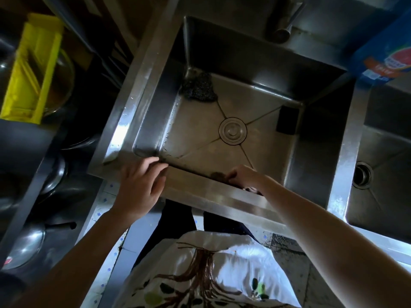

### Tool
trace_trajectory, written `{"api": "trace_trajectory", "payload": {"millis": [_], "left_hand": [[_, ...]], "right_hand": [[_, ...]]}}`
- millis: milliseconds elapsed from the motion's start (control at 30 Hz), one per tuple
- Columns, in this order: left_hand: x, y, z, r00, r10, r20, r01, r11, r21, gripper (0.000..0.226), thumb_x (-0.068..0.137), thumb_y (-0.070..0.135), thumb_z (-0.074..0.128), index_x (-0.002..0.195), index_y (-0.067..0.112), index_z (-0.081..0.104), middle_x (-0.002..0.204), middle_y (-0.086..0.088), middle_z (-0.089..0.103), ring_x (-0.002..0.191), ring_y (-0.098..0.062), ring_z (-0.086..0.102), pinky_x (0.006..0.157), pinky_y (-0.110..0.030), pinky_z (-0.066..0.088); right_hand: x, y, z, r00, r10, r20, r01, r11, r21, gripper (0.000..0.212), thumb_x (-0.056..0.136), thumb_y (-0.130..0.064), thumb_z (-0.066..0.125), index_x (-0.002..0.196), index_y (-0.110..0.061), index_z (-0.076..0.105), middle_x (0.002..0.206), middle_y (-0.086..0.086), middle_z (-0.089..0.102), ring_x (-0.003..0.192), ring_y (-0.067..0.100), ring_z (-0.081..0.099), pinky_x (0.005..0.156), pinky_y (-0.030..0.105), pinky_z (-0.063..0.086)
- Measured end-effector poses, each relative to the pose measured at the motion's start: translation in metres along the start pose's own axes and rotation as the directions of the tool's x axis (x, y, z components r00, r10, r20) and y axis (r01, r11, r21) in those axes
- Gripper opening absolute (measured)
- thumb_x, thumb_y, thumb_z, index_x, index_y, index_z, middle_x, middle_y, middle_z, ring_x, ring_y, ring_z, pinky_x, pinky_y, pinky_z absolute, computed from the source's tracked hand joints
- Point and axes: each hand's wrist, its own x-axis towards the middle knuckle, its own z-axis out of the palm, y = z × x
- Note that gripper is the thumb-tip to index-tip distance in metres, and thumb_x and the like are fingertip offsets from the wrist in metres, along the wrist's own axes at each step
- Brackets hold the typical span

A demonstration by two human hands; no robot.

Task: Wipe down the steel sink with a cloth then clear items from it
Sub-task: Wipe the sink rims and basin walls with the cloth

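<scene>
The steel sink fills the middle of the head view, with a round drain cover in its floor. A dark steel-wool scrubber lies in the back left corner. A black block-shaped sponge leans at the right wall. My left hand rests on the front rim near the front left corner, fingers relaxed. My right hand curls over the near inner edge and grips a dark brownish cloth against the steel; most of the cloth is hidden under the hand.
A second basin with an open drain adjoins on the right. A blue packet stands at the back right, a tap spout behind the sink. A yellow rack and pots and lids sit at the left.
</scene>
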Motion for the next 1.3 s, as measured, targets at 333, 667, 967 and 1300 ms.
{"api": "trace_trajectory", "payload": {"millis": [333, 667, 967, 1300], "left_hand": [[0.015, -0.034, -0.018, 0.998, 0.055, -0.009, -0.055, 0.998, -0.011, 0.04, 0.09, 0.032, 0.035, 0.112, 0.019, 0.065, 0.116, -0.004, 0.058, 0.103, -0.027, 0.054, 0.094, -0.048, 0.034], [0.041, -0.084, -0.044, 0.998, 0.058, 0.031, -0.059, 0.998, 0.011, 0.046, 0.088, 0.036, 0.033, 0.123, 0.019, 0.057, 0.132, -0.005, 0.049, 0.119, -0.023, 0.045, 0.106, -0.052, 0.023], [0.105, -0.099, -0.061, 0.986, 0.165, -0.009, -0.164, 0.985, 0.057, 0.041, 0.086, 0.02, 0.058, 0.127, 0.018, 0.054, 0.139, -0.01, 0.044, 0.122, -0.03, 0.046, 0.105, -0.057, 0.023], [0.164, -0.101, -0.076, 0.958, 0.288, 0.006, -0.286, 0.951, 0.119, 0.039, 0.09, 0.022, 0.053, 0.129, 0.017, 0.053, 0.143, -0.009, 0.04, 0.132, -0.031, 0.036, 0.104, -0.056, 0.022]], "right_hand": [[0.013, -0.077, 0.004, 0.999, 0.049, -0.004, -0.047, 0.986, 0.161, 0.032, 0.087, -0.022, 0.06, 0.107, 0.001, 0.069, 0.106, 0.017, 0.068, 0.088, 0.024, 0.058, 0.075, 0.029, 0.041], [0.049, -0.173, 0.001, 0.986, 0.095, 0.14, -0.163, 0.76, 0.629, 0.036, 0.094, -0.012, 0.049, 0.128, -0.002, 0.057, 0.09, 0.01, 0.059, 0.066, 0.016, 0.05, 0.061, 0.025, 0.039], [0.072, -0.239, 0.016, 0.927, 0.375, 0.011, -0.07, 0.146, 0.987, 0.023, 0.092, -0.016, 0.056, 0.07, -0.01, 0.06, 0.063, 0.009, 0.056, 0.058, 0.023, 0.056, 0.064, 0.034, 0.051], [0.1, -0.261, -0.078, 0.883, 0.41, -0.229, 0.219, 0.073, 0.973, 0.031, 0.089, -0.034, 0.063, 0.07, -0.009, 0.057, 0.074, 0.011, 0.062, 0.063, 0.023, 0.06, 0.051, 0.021, 0.047]]}}
